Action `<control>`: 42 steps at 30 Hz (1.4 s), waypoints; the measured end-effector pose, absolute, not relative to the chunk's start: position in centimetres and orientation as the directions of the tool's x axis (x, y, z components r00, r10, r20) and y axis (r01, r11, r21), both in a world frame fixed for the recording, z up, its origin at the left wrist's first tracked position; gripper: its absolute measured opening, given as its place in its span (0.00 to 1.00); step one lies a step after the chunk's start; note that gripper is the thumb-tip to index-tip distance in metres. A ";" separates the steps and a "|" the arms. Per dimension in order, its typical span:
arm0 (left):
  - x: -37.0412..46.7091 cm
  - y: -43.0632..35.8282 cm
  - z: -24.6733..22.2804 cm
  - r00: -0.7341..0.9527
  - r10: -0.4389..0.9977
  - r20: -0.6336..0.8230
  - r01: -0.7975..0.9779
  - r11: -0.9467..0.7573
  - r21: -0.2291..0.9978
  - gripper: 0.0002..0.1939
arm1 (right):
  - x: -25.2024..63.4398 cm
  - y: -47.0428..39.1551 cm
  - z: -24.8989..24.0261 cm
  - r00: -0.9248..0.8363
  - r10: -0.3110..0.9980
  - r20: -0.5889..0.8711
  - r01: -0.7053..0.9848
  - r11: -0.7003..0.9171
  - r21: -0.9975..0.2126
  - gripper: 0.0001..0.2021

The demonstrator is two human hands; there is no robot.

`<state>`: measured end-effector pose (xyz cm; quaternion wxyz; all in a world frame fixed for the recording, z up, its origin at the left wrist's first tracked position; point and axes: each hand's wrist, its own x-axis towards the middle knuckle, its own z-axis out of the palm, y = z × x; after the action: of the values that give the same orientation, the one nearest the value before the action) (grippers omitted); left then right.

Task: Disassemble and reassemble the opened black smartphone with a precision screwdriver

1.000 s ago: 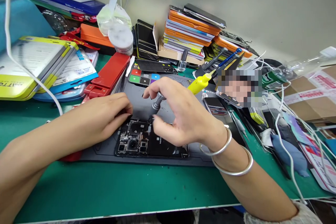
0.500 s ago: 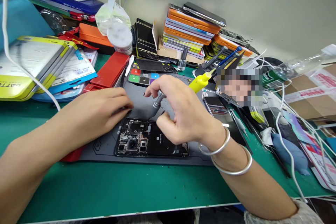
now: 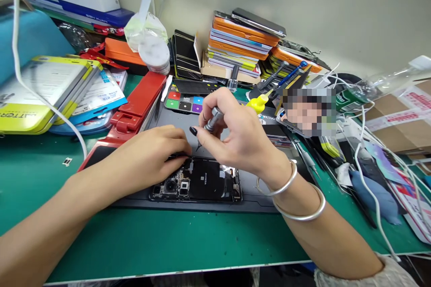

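Phone (image 3: 204, 182) now lies partly beneath left hand (image 3: 157, 151), its hold unclear; right hand (image 3: 235, 138) still grips screwdriver (image 3: 214, 120).

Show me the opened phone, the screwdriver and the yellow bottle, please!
Opened phone (image 3: 204, 183): head view, on its black inside panel.
Screwdriver (image 3: 212, 123): head view, on its grey handle.
Yellow bottle (image 3: 257, 104): head view, on its yellow body.

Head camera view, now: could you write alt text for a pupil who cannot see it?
A person's right hand grips a grey screwdriver-like tool near an opened phone; the left hand is at its far edge. The phone lies on a grey mat on a cluttered green table.
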<state>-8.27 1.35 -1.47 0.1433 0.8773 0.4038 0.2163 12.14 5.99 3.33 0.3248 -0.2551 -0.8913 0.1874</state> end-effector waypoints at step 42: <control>-6.9 1.0 -1.7 0.583 0.789 0.193 0.715 -0.612 0.339 0.15 | 13.7 5.5 3.9 -0.895 0.398 0.202 0.269 0.842 -0.468 0.13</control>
<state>-6.88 1.03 -1.74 0.1131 0.8826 0.4259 0.1641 13.65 5.51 3.88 0.1471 -0.1759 -0.9483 0.2193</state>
